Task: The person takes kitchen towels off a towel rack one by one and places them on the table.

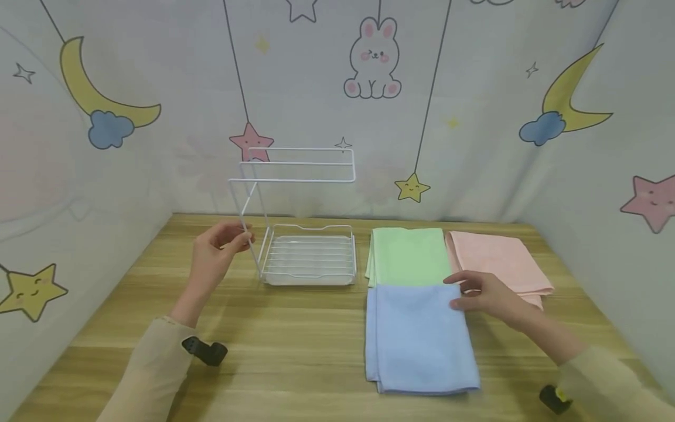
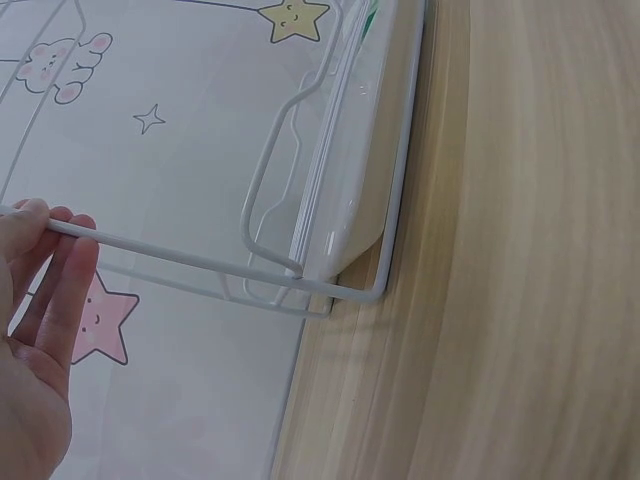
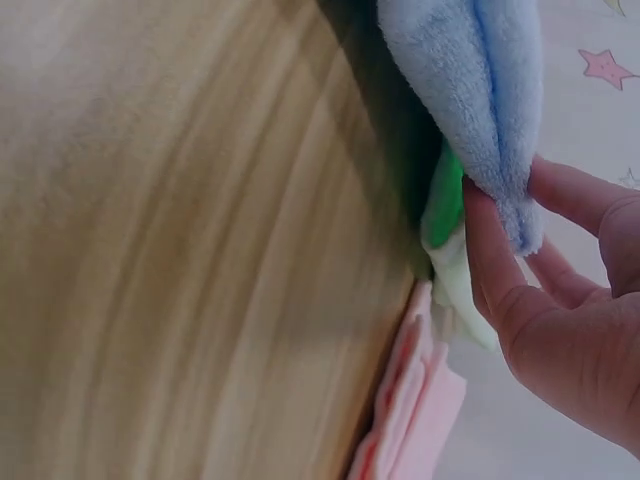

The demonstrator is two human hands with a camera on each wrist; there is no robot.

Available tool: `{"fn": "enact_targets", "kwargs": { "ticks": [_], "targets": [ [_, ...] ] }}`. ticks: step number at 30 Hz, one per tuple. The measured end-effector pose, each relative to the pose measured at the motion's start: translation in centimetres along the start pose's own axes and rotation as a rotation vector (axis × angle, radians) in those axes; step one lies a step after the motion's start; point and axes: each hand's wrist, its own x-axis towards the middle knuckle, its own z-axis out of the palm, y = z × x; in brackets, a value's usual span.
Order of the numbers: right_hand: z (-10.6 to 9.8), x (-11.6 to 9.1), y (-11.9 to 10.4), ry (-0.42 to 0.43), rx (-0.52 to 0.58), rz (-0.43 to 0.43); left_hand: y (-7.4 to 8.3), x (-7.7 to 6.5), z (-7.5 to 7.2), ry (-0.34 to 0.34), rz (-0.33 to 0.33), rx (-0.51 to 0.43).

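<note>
A white wire rack (image 1: pixel 311 181) with a slatted lower tray stands at the back of the table, left of centre. My left hand (image 1: pixel 218 249) pinches its left upright bar (image 2: pixel 160 250) between thumb and fingers. To the right, a folded blue towel (image 1: pixel 422 340) lies partly over the front of a folded green towel (image 1: pixel 411 252). At the blue towel's upper right corner is my right hand (image 1: pixel 487 296); in the right wrist view its thumb and fingers pinch that corner (image 3: pixel 515 210). The folded pink towel (image 1: pixel 495 261) lies behind this hand.
The wooden table (image 1: pixel 295 351) runs back to a curtain (image 1: pixel 316 76) printed with stars, moons and a rabbit. More of this fabric hangs at both sides. Bare wood shows in front of the rack and left of the blue towel.
</note>
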Motion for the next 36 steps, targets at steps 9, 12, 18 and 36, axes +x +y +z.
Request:
{"fn": "enact_targets", "kwargs": {
  "ticks": [9, 12, 18, 36],
  "targets": [
    [2.0, 0.2, 0.9, -0.067, 0.006, -0.014, 0.0, -0.3, -0.1, 0.02, -0.013, 0.008],
    [2.2, 0.3, 0.9, -0.037, -0.036, -0.016, 0.0, -0.2, -0.1, 0.02, -0.006, 0.009],
    [2.2, 0.3, 1.3, -0.006, -0.052, 0.024, -0.1, -0.2, 0.1, 0.011, -0.012, 0.003],
    [1.3, 0.1, 2.2, 0.029, -0.015, 0.024, 0.0, -0.1, 0.1, 0.002, -0.007, 0.001]
  ]
}}
